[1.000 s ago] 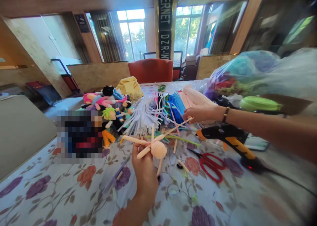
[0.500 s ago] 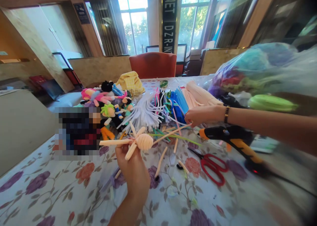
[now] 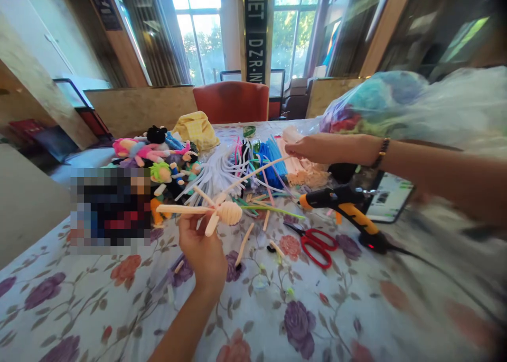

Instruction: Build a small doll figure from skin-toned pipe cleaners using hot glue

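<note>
Between the fingertips of my left hand [image 3: 203,251] is a cream pipe-cleaner figure [image 3: 229,213], with a wound, rounded head and several limbs sticking out. A long cream strand [image 3: 259,169] runs from the figure up to the right. Its far end is pinched in my right hand [image 3: 312,148], which is raised over the pipe-cleaner bundles. The strand looks drawn nearly straight. Behind it lie white pipe cleaners [image 3: 219,177], blue ones [image 3: 271,158] and a peach bundle [image 3: 304,174]. Short cut pieces, such as a cream offcut [image 3: 244,243], lie below.
Red-handled scissors [image 3: 319,248] and a black-and-orange glue gun [image 3: 348,211] with a trailing cord lie at right. A tablet [image 3: 390,195] is behind the gun. Finished dolls [image 3: 154,153] pile at left. A large plastic bag [image 3: 396,100] stands back right; a red chair [image 3: 232,102] faces me.
My right hand has moved up and away, lifting the strand from low beside the head to a steeper line above it. My left hand keeps its hold; the whole view has shifted somewhat.
</note>
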Motion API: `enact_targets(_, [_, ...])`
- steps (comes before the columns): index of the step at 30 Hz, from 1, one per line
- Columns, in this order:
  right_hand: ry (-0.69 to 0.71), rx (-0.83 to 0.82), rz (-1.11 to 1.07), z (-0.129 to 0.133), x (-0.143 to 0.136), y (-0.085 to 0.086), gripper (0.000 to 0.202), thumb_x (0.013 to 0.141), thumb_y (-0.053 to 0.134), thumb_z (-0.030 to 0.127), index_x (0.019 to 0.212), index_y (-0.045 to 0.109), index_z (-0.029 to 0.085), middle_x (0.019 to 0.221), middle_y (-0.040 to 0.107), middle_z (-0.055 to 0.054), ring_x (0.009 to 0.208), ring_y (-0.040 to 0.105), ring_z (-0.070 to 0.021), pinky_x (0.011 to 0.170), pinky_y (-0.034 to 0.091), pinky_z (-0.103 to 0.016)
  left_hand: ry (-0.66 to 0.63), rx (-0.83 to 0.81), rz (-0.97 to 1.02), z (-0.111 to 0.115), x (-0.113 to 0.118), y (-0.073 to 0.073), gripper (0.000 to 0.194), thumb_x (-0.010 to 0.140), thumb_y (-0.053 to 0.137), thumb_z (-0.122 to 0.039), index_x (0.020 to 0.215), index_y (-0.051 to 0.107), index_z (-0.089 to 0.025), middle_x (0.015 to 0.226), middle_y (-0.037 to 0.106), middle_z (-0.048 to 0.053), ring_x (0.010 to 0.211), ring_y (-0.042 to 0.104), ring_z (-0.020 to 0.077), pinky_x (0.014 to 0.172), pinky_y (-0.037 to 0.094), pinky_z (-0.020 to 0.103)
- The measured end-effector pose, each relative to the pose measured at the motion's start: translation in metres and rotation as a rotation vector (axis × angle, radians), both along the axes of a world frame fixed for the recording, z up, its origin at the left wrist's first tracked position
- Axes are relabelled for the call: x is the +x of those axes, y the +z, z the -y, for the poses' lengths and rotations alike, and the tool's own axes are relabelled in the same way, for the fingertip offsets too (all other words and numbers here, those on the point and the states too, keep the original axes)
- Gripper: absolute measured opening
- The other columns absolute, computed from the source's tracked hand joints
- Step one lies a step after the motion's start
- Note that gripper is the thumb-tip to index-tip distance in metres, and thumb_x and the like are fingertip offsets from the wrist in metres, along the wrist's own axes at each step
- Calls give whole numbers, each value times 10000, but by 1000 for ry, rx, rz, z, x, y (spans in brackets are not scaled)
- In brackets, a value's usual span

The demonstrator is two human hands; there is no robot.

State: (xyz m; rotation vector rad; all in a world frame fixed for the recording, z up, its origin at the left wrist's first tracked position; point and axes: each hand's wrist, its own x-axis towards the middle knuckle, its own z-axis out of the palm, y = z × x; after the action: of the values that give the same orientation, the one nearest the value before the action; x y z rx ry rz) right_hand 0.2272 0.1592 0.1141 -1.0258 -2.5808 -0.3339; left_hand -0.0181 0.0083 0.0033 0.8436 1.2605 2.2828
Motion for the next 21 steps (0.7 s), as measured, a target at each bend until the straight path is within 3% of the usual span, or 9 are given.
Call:
enact_targets(2, [13, 48, 291, 17, 7, 13, 114, 812, 520, 39, 882, 566, 116, 612, 480, 49, 473, 357, -41, 484, 263, -215, -16, 8, -24, 0, 1, -2, 208, 616, 684, -121, 771, 549, -158, 776, 617, -8, 755, 607, 126, 717, 479, 259])
enact_targets(4, [-45, 115, 354, 32, 14, 22, 132, 833, 466, 51, 927, 539, 108, 646, 477, 30, 473, 342, -52, 475, 229, -234, -60, 8, -17, -1, 2, -4, 194, 640, 679, -158, 782, 546, -161, 775, 616, -7, 746, 602, 121, 710, 478, 257])
enact_targets(8, [-155, 92, 208, 54, 26, 31, 189, 842, 415, 46, 991, 497, 128, 651, 497, 24, 492, 399, -64, 496, 254, -229, -144, -6, -27, -4, 2, -10, 159, 676, 644, -180, 781, 526, -168, 778, 608, -5, 750, 589, 112, 682, 461, 229])
enact_targets(12, [-258, 4, -108, 78, 45, 34, 151, 888, 384, 99, 949, 511, 151, 646, 536, 15, 538, 444, -74, 559, 330, -239, -151, -33, -20, -5, 1, -13, 176, 664, 614, -148, 789, 494, -180, 776, 598, -9, 740, 577, 107, 653, 443, 214])
enact_targets(17, [-265, -156, -683, 110, 83, 11, 340, 830, 443, 129, 1150, 476, 236, 680, 533, 41, 438, 394, -51, 454, 299, -218, -152, -106, -45, -4, 1, -13, 167, 661, 608, -161, 776, 489, -174, 750, 576, -10, 682, 542, 94, 600, 420, 199])
enact_targets(19, [-351, -58, -815, 121, 98, -8, 250, 849, 444, 201, 1076, 543, 227, 716, 525, 11, 472, 412, -67, 450, 312, -226, -183, -121, -28, -4, 3, -12, 168, 641, 618, -154, 760, 500, -167, 744, 564, -15, 666, 526, 83, 589, 410, 188])
enact_targets(21, [-461, 80, -807, 129, 113, -30, 235, 878, 393, 249, 1009, 583, 209, 667, 492, -1, 514, 434, -98, 482, 345, -243, -242, -102, 27, -4, 5, -13, 184, 620, 634, -159, 749, 504, -162, 737, 559, -19, 662, 522, 77, 594, 412, 186])
